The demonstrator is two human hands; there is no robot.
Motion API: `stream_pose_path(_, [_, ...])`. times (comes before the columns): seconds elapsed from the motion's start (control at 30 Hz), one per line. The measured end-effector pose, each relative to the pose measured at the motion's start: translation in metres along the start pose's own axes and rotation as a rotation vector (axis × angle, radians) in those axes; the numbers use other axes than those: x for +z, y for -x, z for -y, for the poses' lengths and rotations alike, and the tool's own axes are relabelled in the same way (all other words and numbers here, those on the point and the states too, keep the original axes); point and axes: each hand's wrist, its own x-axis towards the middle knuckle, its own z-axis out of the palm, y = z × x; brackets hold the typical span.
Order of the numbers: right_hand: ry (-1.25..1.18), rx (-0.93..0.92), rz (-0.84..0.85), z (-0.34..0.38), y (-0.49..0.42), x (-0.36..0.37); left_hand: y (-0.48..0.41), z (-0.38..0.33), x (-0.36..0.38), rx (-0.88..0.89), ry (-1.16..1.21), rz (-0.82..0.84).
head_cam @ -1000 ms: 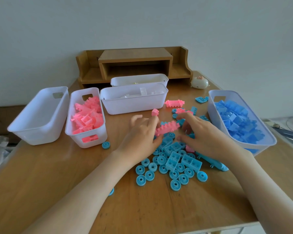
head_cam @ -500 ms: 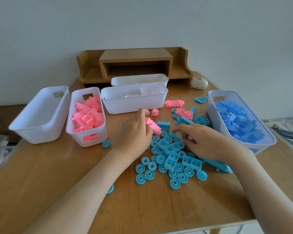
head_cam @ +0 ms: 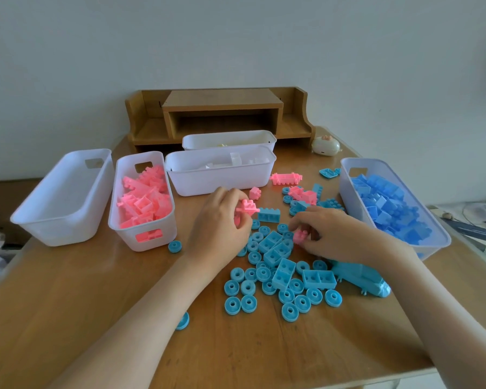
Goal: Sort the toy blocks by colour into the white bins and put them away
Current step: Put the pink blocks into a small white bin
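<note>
Nearer than both hands, blue wheels (head_cam: 248, 303) lie scattered. The right hand (head_cam: 335, 234) pinches a small pink block (head_cam: 300, 237); the left hand (head_cam: 220, 223) grips a pink strip (head_cam: 247, 207). Left of it stands the pink-filled bin (head_cam: 127, 239); right of the other hand, the blue-filled bin (head_cam: 347, 192).

You hold a pink block (head_cam: 247, 206) in your left hand (head_cam: 219, 220) and a pink piece (head_cam: 301, 236) in your right hand (head_cam: 337, 234). The white bins (head_cam: 59, 214) carry pink blocks (head_cam: 143, 200), deeper blue blocks (head_cam: 385, 203) and white blocks (head_cam: 235, 158). The loose wheels (head_cam: 247, 303) and bricks (head_cam: 284, 272) are turquoise. The table (head_cam: 68, 304) and shelf (head_cam: 222, 99) are plain brown wood.
</note>
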Motion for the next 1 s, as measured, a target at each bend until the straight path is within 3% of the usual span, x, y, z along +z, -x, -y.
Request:
stream_pose_path(0.13, [-0.047, -0.02, -0.15, 0.014, -0.015, -0.014, -0.002, 0.002, 0.0, -0.027, -0.034, -0.039])
stream_pose_path(0.27, [-0.161, 0.045, -0.214, 0.027, -0.048, -0.021, -0.002, 0.003, -0.003, -0.183, 0.009, 0.005])
stream_pose_path(0.4, [-0.192, 0.082, -0.131, 0.028, -0.082, -0.012, -0.004, 0.003, -0.009, -0.25, 0.056, -0.016])
stream_pose_path(0.63, [-0.042, 0.121, -0.015, 0.028, -0.111, 0.002, -0.009, 0.006, -0.009, -0.337, 0.103, -0.035])
stream_pose_path(1.0, [-0.248, -0.012, -0.022, 0.04, -0.096, 0.0, -0.008, 0.02, 0.004, -0.161, 0.033, 0.12])
